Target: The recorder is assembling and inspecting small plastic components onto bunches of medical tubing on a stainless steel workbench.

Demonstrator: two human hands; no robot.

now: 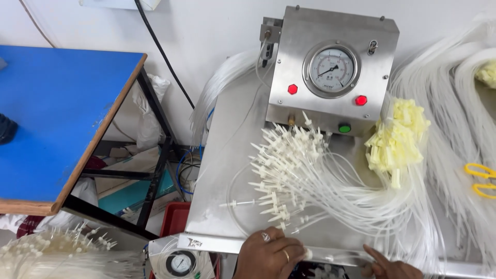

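My left hand, with rings on two fingers, rests at the front edge of a steel tray and pinches a white connector at the end of a clear tube. At the bottom edge my right hand shows only in part, its fingers on the clear tubing. A fan of thin clear tubes with white tips lies spread over the tray. Beside it sits a bunch of pale yellow caps.
A steel box with a round pressure gauge, two red buttons and a green one stands behind. Yellow scissors lie at right among tubing. A blue table stands at left; a second gauge is below.
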